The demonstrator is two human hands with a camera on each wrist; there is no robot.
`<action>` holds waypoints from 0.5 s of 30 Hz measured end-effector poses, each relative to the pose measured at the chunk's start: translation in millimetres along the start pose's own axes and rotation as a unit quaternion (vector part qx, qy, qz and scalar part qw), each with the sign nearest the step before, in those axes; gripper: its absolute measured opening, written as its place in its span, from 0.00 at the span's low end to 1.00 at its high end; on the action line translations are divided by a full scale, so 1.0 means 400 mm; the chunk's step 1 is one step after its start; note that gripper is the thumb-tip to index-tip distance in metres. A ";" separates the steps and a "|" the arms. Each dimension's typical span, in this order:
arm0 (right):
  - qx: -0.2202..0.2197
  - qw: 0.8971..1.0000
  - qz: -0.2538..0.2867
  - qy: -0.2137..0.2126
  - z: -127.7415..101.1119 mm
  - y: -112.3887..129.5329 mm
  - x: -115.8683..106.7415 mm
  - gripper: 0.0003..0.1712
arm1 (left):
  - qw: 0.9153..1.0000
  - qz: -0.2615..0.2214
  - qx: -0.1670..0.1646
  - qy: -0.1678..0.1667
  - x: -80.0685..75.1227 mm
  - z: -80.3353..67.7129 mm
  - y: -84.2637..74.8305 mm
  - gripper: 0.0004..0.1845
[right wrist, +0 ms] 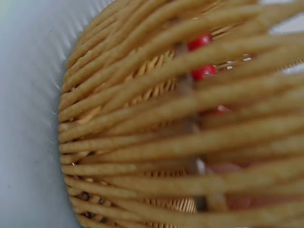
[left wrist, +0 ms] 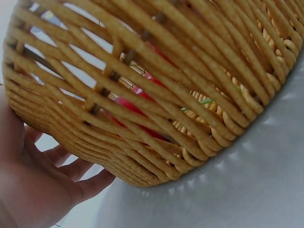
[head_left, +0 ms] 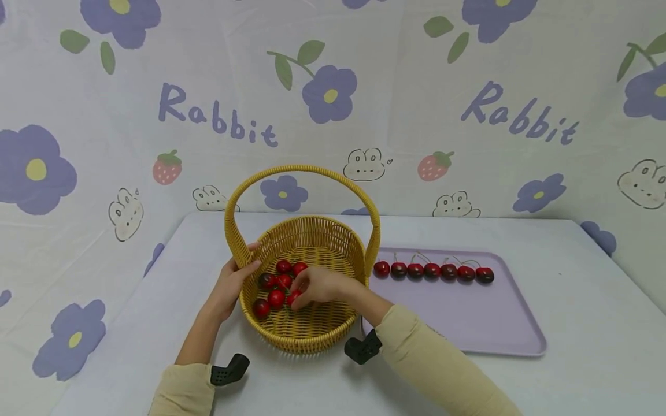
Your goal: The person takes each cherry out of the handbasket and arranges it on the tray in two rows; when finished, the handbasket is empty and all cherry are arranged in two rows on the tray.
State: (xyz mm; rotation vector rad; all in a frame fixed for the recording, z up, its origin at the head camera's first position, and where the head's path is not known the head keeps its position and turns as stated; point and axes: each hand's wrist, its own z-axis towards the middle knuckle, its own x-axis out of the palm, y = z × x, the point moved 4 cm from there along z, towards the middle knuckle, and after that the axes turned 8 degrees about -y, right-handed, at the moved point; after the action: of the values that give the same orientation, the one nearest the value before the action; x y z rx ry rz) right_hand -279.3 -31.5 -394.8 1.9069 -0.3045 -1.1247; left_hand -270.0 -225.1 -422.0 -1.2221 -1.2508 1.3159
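White printed cloth (head_left: 395, 86) hangs behind a pale desk (head_left: 583, 306). Left of the desk's middle stands a tan wicker basket (head_left: 312, 341), upright, its arched handle (head_left: 307, 169) spanning left to right. Just right of it lies a lilac tray (head_left: 458, 318), flat, its long axis also left to right and its left end partly hidden by the basket.

At the foot of the handle the left grip (head_left: 231, 286) holds the basket's left side, thumb over the rim. The right grip (head_left: 322, 284) reaches inside from the right, fingers curled, tips close together at a cherry (head_left: 293, 298); whether they pinch it or only touch it, I cannot tell, since woven wall fills most of the right wrist view.

That cherry lies directly left of the right grip, the nearer of the two, with the tray on the opposite side. It looks round, with no clear long axis. Six other cherries (head_left: 276, 298) show in the basket's left half. A row of seven cherries (head_left: 432, 271) runs straight along the tray's far edge, its left end nearest the basket.
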 end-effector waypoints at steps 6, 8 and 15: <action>0.012 0.985 0.165 0.050 -0.006 -0.010 -0.013 0.19 | 1.000 -0.001 -0.003 0.000 0.001 -0.001 0.002 0.26; 0.019 0.972 0.219 0.077 -0.007 -0.013 -0.018 0.19 | 1.000 0.000 -0.003 0.000 0.002 -0.001 0.001 0.26; 0.017 0.925 0.354 0.137 -0.019 -0.008 -0.034 0.22 | 1.000 -0.001 -0.002 0.001 0.003 -0.001 -0.004 0.26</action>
State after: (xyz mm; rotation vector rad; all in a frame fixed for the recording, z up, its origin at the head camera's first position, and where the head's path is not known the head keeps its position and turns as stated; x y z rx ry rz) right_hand -281.6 -17.5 -387.6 1.7270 -0.7809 -0.3662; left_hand -269.7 -223.6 -420.6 -1.2241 -1.2531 1.3118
